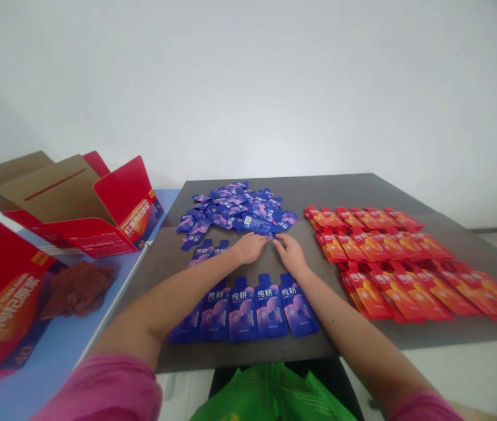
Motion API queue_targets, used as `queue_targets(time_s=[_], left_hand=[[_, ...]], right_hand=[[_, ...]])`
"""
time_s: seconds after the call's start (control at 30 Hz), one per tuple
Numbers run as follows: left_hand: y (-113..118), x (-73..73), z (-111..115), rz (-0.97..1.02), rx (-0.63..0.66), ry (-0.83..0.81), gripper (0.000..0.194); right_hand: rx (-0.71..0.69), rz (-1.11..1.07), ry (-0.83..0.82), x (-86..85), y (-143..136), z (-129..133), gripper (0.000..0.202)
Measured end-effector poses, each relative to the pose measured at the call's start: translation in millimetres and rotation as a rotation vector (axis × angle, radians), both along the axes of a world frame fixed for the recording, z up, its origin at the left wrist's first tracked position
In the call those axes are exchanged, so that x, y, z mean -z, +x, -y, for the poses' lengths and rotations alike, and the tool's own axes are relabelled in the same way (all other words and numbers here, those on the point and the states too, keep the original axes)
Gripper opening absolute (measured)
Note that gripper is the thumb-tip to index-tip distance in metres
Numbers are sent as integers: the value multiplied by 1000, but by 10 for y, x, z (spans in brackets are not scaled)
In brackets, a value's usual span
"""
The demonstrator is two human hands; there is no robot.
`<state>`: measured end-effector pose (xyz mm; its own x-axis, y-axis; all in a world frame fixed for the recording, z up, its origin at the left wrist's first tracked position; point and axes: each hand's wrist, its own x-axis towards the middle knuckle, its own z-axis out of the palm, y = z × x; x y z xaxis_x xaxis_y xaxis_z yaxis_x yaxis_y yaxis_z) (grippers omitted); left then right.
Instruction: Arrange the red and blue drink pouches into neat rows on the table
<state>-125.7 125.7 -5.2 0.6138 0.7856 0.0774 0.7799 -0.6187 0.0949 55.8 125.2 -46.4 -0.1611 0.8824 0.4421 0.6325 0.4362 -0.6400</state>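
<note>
Both hands meet at the near edge of a heap of blue pouches (231, 204) on the dark grey table. My left hand (251, 247) is closed, its fingertips at a blue pouch (257, 225) that lies with its printed back up. Across a small gap, my right hand (289, 252) has its fingers together near the spout end of that pouch. What the fingertips pinch is too small to make out. Nearer to me, a row of blue pouches (242, 310) lies face up, spouts away from me. Behind it, more blue pouches (202, 251) are partly covered by my left forearm.
On the right of the table (340, 190), red pouches (371, 245) lie in three overlapping rows. To the left, a blue surface (62, 345) holds an open red carton (99, 234), another red carton (0, 304) and a crumpled brown cloth (79, 287). A white wall stands behind.
</note>
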Motion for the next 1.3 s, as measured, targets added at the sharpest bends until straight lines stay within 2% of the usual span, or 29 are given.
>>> queue_targets(time_s=[0.1,0.17,0.23,0.43,0.53,0.6,0.7,0.83,0.9,0.97,1.07,1.13,1.2,1.3], left_hand=[[102,37,106,6,76,7,37],[113,24,137,19,78,24,36],[82,-8,120,34,25,63,36],[-67,-91,-57,30,-238,151,43],[-97,-112,-118,22,-301,129,42],[-107,-144,-134,35,-327,99,34],[-131,-254,-125,100,-382,64,24],[-180,-471,-25,288,-475,72,29],[-178,-531,84,383,-498,67,34],[-138,-526,232,533,-495,8,35],[-25,-434,471,970,-479,-220,35],[50,-379,592,1214,-470,-378,35],[94,-366,663,1246,-449,-422,34],[72,-423,700,1063,-368,-341,29]], right_hand=[[62,17,-27,22,-5,-20,36],[95,38,-46,33,-11,-34,36],[100,71,-61,38,-23,-41,36],[58,202,-76,26,-77,-25,33],[100,242,-96,20,-100,-9,37],[156,273,-117,17,-114,6,41],[218,313,-137,10,-135,31,44],[241,203,-59,-35,-111,49,48],[169,63,2,-98,-52,54,46],[-27,-77,-13,-188,25,69,40],[-424,-180,-225,-337,107,130,42],[-593,-219,-383,-413,108,192,43],[-616,-271,-469,-459,70,254,43],[-545,-328,-508,-483,-1,327,44]])
